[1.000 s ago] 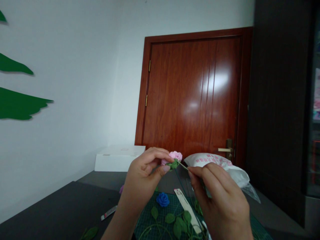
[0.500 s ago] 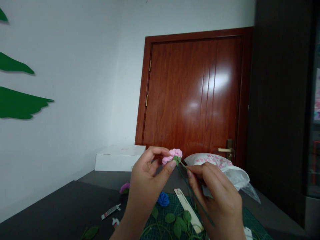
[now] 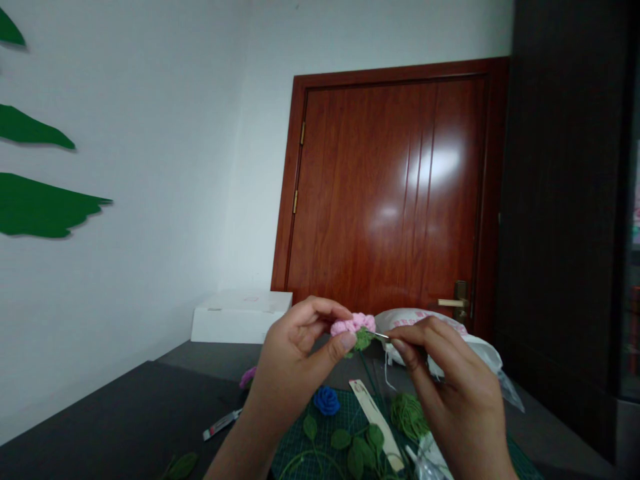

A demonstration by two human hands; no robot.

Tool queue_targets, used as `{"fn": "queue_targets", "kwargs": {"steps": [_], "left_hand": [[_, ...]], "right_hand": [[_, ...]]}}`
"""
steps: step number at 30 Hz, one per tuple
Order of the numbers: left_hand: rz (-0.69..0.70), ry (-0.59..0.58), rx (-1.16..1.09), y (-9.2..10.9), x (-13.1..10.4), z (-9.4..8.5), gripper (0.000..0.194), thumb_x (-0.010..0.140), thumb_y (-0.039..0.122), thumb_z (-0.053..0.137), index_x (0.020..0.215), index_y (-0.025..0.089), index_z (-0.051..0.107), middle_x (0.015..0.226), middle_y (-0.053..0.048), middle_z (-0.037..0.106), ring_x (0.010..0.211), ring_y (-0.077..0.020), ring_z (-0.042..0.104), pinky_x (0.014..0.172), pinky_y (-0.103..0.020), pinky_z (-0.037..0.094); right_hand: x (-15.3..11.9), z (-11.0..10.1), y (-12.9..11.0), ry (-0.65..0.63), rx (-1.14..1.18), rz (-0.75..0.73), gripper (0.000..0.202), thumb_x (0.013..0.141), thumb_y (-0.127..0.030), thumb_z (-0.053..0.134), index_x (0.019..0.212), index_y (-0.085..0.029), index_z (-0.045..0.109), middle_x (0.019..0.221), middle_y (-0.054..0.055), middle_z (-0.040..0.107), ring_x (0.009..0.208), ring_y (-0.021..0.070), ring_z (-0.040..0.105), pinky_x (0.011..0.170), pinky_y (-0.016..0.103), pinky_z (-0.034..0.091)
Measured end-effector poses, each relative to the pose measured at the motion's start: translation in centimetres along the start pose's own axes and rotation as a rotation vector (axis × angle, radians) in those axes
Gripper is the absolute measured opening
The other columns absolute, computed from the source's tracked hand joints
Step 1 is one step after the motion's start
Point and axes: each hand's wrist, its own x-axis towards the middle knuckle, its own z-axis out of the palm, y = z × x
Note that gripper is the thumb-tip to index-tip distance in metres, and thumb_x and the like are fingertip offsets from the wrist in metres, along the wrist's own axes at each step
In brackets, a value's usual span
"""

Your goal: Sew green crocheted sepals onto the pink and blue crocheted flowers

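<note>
Between the thumb and fingers of my left hand [image 3: 307, 350] is a pink crocheted flower [image 3: 354, 324] with a green base [image 3: 363, 339] facing right. My right hand [image 3: 445, 373] pinches a thin metal needle [image 3: 381, 335]. The needle's far end meets the flower where pink and green join; whether it has gone into the stitches I cannot tell. A dark green strand [image 3: 369, 373] hangs below the flower. Under my hands lie a blue crocheted rose [image 3: 327, 401], green crocheted leaves [image 3: 364, 450] and a ball of green yarn [image 3: 409, 415].
A green cutting mat [image 3: 300, 460] covers part of the dark table, with a cream ruler-like strip [image 3: 375, 423] on it. Left lie a small tube [image 3: 220, 425] and a purple flower [image 3: 247, 378]. Behind stand a white box [image 3: 230, 323] and a white plastic bag [image 3: 480, 350].
My right hand has shifted right, and the needle now meets the flower from the right. The flower has turned and moved slightly right and down. The green yarn ball has come into view.
</note>
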Motion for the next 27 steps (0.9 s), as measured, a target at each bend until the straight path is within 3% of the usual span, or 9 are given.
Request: {"fn": "queue_targets", "kwargs": {"steps": [8, 15, 27], "left_hand": [[-0.126, -0.136, -0.241, -0.1, 0.2, -0.4, 0.014, 0.077, 0.015, 0.076, 0.089, 0.016, 0.068, 0.091, -0.005, 0.073, 0.087, -0.0162, 0.07, 0.079, -0.026, 0.056], [-0.162, -0.227, -0.31, -0.4, 0.3, -0.6, 0.012, 0.078, 0.014, 0.076, 0.089, 0.015, 0.07, 0.085, -0.003, 0.07, 0.078, -0.0109, 0.066, 0.07, -0.019, 0.052], [-0.189, -0.187, -0.358, -0.4, 0.4, -0.4, 0.016, 0.077, 0.019, 0.078, 0.088, 0.014, 0.067, 0.086, -0.005, 0.07, 0.077, -0.0131, 0.066, 0.069, -0.021, 0.054]], "right_hand": [[0.0, 0.1, 0.6, -0.011, 0.125, 0.127, 0.017, 0.093, -0.013, 0.056, 0.085, -0.023, 0.066, 0.079, 0.001, 0.065, 0.075, 0.0181, 0.063, 0.065, 0.029, 0.046], [0.0, 0.2, 1.0, -0.017, 0.219, 0.185, 0.019, 0.093, -0.015, 0.056, 0.079, -0.023, 0.065, 0.076, -0.001, 0.063, 0.073, 0.0165, 0.061, 0.065, 0.028, 0.044], [-0.7, 1.9, 1.0, -0.096, 0.553, 0.547, 0.024, 0.09, -0.036, 0.062, 0.076, -0.018, 0.069, 0.059, 0.0, 0.062, 0.05, 0.0131, 0.053, 0.046, 0.022, 0.039]]}}
